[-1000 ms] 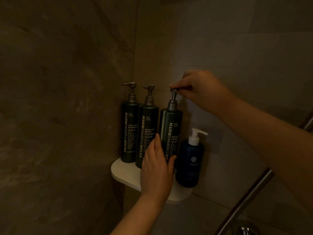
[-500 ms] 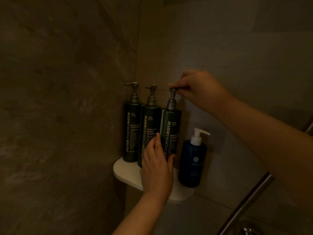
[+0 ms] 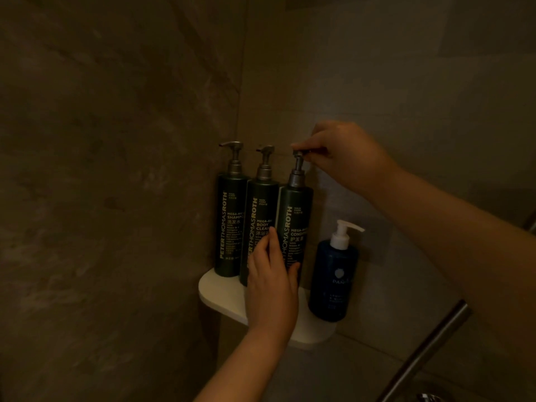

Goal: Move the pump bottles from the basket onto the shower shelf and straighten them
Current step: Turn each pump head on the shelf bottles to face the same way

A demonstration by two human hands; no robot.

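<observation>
Left hand (image 3: pixel 272 288) wraps the lower body of the conditioner bottle (image 3: pixel 294 227), fingers curled round its front. Right hand (image 3: pixel 345 158) pinches that bottle's pump head (image 3: pixel 298 154) between thumb and fingertips — both hands clamped on the same bottle, one low, one high.

Shower shelf (image 3: pixel 220 294) carries four bottles upright: shampoo bottle (image 3: pixel 230 224) in the corner, body cleanser bottle (image 3: pixel 262 227) touching it, conditioner next, and a shorter blue bottle (image 3: pixel 333 282) with a white pump just beside, at the shelf's right end. No basket in view.

Progress, judged: moving looks done, at least for these bottles. Straightening is in hand — shampoo and cleanser nozzles point left, the conditioner's nozzle is hidden under the fingers, likely being turned to match. Blue bottle's spout faces right — may need the same.
</observation>
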